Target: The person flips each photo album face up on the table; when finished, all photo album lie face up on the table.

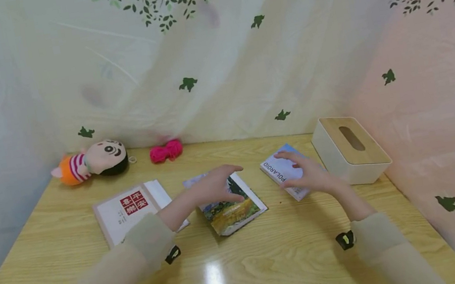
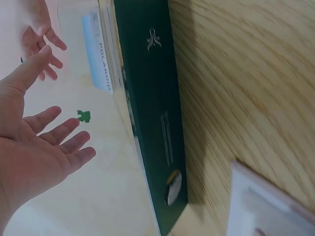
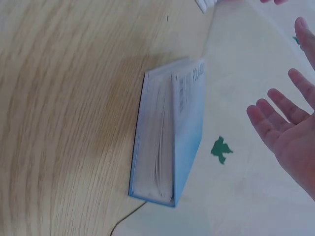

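My left hand (image 1: 215, 185) hovers over a book with a landscape painting (image 1: 232, 211) on its cover, fingers spread and nothing in them. In the left wrist view, that book's dark green spine (image 2: 152, 98) stands beside the hand (image 2: 34, 142). Over a light blue and white album marked POLAROID (image 1: 282, 173), my right hand (image 1: 309, 174) is held with thumb and fingers apart, gripping nothing. The right wrist view shows the album's page edges (image 3: 155, 142), with the right hand (image 3: 295, 123) apart from its cover.
Left of the painted book lies a white book with red square characters (image 1: 125, 219). Behind it are a plush doll (image 1: 91, 162) and a bright pink bundle (image 1: 166, 151). A white tissue box with a wooden lid (image 1: 334, 159) stands right of the album. A printed curtain (image 1: 219, 63) hangs behind the table.
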### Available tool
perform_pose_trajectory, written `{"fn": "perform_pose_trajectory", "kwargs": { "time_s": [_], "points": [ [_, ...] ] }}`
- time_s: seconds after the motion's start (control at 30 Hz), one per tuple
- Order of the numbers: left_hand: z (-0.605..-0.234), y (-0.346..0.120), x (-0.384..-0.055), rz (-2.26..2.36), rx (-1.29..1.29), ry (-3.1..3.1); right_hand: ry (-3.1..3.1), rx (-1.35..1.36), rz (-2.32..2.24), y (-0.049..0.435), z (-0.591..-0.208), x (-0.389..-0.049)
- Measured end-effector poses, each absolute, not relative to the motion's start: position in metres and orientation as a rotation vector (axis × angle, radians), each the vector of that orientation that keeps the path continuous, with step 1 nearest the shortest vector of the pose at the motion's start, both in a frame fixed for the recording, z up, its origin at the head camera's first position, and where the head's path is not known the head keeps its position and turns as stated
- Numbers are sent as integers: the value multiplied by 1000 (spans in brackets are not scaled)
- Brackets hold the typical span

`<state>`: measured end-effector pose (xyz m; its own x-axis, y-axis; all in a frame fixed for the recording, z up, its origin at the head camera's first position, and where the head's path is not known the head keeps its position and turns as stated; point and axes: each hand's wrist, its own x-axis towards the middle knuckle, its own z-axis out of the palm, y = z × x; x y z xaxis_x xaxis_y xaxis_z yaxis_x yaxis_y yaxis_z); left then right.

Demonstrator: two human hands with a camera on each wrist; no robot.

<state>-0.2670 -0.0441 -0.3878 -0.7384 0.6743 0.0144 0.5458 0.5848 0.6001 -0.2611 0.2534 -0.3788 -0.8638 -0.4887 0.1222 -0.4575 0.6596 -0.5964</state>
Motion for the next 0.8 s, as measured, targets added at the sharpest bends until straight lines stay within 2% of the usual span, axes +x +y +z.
{"fn": "perform_pose_trajectory", "kwargs": {
  "time_s": [0.47, 0.8],
  "points": [
    [-402, 5, -275, 857, 1127, 2502, 2989, -458, -772, 291, -390, -291],
    [-412, 21, -294, 756, 1162, 2424, 2893, -286, -737, 303, -404, -310]
  ]
}}
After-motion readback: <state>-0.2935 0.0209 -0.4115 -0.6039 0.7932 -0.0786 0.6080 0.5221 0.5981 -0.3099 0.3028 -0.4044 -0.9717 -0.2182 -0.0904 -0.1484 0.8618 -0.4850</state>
